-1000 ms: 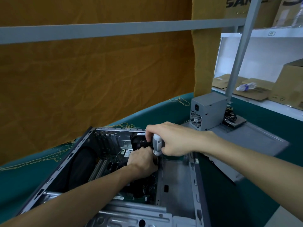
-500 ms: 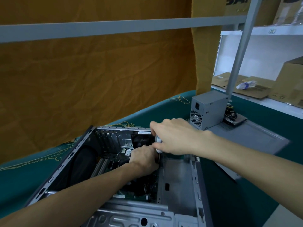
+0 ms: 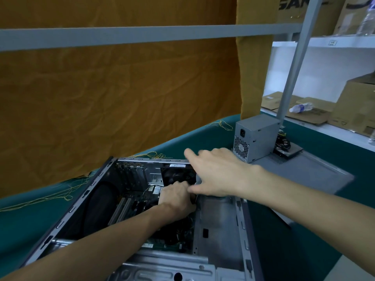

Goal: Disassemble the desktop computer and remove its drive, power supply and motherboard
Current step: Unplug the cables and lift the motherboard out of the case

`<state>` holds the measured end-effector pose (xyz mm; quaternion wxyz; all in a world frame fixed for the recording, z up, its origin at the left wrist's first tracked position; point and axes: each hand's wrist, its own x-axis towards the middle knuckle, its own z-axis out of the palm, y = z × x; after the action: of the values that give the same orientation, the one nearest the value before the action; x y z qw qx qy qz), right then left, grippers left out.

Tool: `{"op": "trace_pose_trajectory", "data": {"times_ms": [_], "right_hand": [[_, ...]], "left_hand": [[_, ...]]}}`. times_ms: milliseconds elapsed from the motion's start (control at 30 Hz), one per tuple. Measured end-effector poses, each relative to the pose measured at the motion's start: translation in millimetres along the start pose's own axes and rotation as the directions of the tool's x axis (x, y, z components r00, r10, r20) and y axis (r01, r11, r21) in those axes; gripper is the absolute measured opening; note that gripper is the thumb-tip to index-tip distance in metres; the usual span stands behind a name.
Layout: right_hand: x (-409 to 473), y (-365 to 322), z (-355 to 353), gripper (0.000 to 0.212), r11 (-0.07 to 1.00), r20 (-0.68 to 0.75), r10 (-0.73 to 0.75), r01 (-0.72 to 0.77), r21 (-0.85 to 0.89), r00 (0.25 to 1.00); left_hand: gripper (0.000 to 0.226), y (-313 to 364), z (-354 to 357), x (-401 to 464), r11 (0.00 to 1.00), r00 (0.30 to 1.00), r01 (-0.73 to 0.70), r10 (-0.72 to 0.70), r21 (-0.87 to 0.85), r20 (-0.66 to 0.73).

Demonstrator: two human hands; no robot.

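The open desktop computer case (image 3: pixel 219 226) lies on its side on the green table. The motherboard (image 3: pixel 140 205) is still inside, with a black fan (image 3: pixel 176 175) at the back. My left hand (image 3: pixel 176 199) is curled down inside the case over the board, its fingers closed at the lower part of the screwdriver (image 3: pixel 198 180). Only a grey sliver of its handle shows. My right hand (image 3: pixel 217 175) hovers over that handle with fingers spread straight and thumb near my left hand. The grey power supply (image 3: pixel 255 136) stands outside the case at the right.
The power supply rests on the detached grey side panel (image 3: pixel 308 175), with a dark flat part and cables (image 3: pixel 288 151) behind it. An orange cloth hangs behind the table. White shelves (image 3: pixel 324 126) at right hold cardboard boxes and a bottle. A grey bar (image 3: pixel 142 35) crosses overhead.
My right hand has let go of the screwdriver handle, spreading its fingers and lifting them off it. My left hand stays in the case at the tool's lower part.
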<state>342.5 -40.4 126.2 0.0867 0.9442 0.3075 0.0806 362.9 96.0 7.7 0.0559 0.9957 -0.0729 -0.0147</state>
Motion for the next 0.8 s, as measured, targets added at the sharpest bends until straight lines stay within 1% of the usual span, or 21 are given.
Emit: {"op": "trace_pose_trajectory", "data": {"times_ms": [33,67,100,133,167,200,233,267,333,367,400,467,500,533,567,633,667,700,733,767,800], "right_hand": [[1,0,2,0.049,0.999,-0.041,0.025,-0.027,-0.046,0.999],[2,1,2,0.044,1.0,-0.046,0.024,-0.025,-0.017,0.999],[3,2,2,0.037,0.998,-0.017,0.004,-0.003,0.067,1.0],[3,4,0,0.03,0.982,0.026,-0.026,0.021,0.188,0.999],[3,6,-3,0.03,0.961,0.057,-0.063,0.045,0.272,0.996],[2,7,-6,0.034,0.952,0.07,-0.091,0.066,0.298,0.993],[2,5,-7,0.038,0.963,0.069,-0.1,0.079,0.257,0.993],[1,3,-6,0.044,0.983,0.042,-0.089,0.081,0.166,0.995],[3,-4,-7,0.058,0.998,-0.015,-0.037,0.036,-0.06,0.999],[5,-5,-9,0.057,0.994,-0.012,-0.021,0.019,-0.107,1.0],[6,-6,-11,0.048,0.997,0.01,-0.023,0.023,-0.073,1.0],[10,-3,-14,0.014,0.991,0.143,-0.051,0.033,0.127,0.988],[11,0,-17,0.016,0.979,0.204,-0.076,0.034,0.2,0.976],[9,-1,-20,0.022,0.972,0.232,-0.094,0.039,0.231,0.968],[9,-2,-19,0.025,0.979,0.224,-0.082,0.036,0.199,0.971],[8,-7,-15,0.041,0.999,0.115,0.013,-0.017,0.034,0.993],[9,-7,-11,0.042,0.999,0.063,0.038,-0.037,-0.023,0.997],[10,-6,-7,0.036,0.999,0.039,0.032,-0.032,-0.001,0.999],[11,-5,-7,0.025,0.997,0.059,0.007,-0.011,0.07,0.998],[11,-2,-7,0.018,0.986,0.105,-0.034,0.017,0.163,0.994],[10,1,-9,0.027,0.97,0.151,-0.07,0.032,0.242,0.986]], "left_hand": [[0.028,-1,1,1,1.0,1.0,-0.003,0.003,0.0,0.0],[0.028,-1,1,1,1.0,1.0,-0.007,0.007,0.001,-0.002],[0.028,-1,0,0,1.0,1.0,-0.008,0.008,0.005,-0.003],[0.028,-1,0,0,1.0,1.0,-0.012,0.012,0.008,-0.007],[0.027,-1,0,0,1.0,1.0,-0.018,0.018,0.008,-0.012],[0.025,-1,0,-1,1.0,1.0,-0.026,0.026,0.006,-0.017],[0.024,-1,1,-1,1.0,0.999,-0.025,0.025,0.002,-0.021],[0.025,-1,1,-1,1.0,1.0,-0.02,0.019,-0.002,-0.023],[0.033,-2,2,-2,1.0,0.999,-0.026,0.026,0.014,-0.019],[0.035,-2,2,-2,0.999,0.999,-0.033,0.033,0.02,-0.012],[0.037,-3,2,-2,0.999,0.999,-0.034,0.034,0.017,-0.011],[0.037,-3,2,-1,1.0,1.0,-0.025,0.025,0.002,-0.012],[0.036,-3,2,-1,1.0,1.0,-0.023,0.023,0.0,-0.013],[0.035,-3,2,0,1.0,1.0,-0.018,0.018,0.003,-0.012],[0.035,-3,2,0,1.0,1.0,-0.008,0.008,0.004,-0.008],[0.036,-2,2,0,1.0,1.0,0.003,-0.003,0.0,-0.001],[0.035,-2,2,0,1.0,1.0,0.004,-0.004,-0.002,0.002],[0.033,-2,2,0,1.0,1.0,0.006,-0.006,-0.005,0.006],[0.032,-2,2,0,1.0,1.0,0.009,-0.009,-0.007,0.008],[0.032,-2,1,0,1.0,1.0,0.012,-0.012,-0.008,0.005],[0.032,-2,1,1,1.0,1.0,0.015,-0.015,-0.007,0.002]]}}
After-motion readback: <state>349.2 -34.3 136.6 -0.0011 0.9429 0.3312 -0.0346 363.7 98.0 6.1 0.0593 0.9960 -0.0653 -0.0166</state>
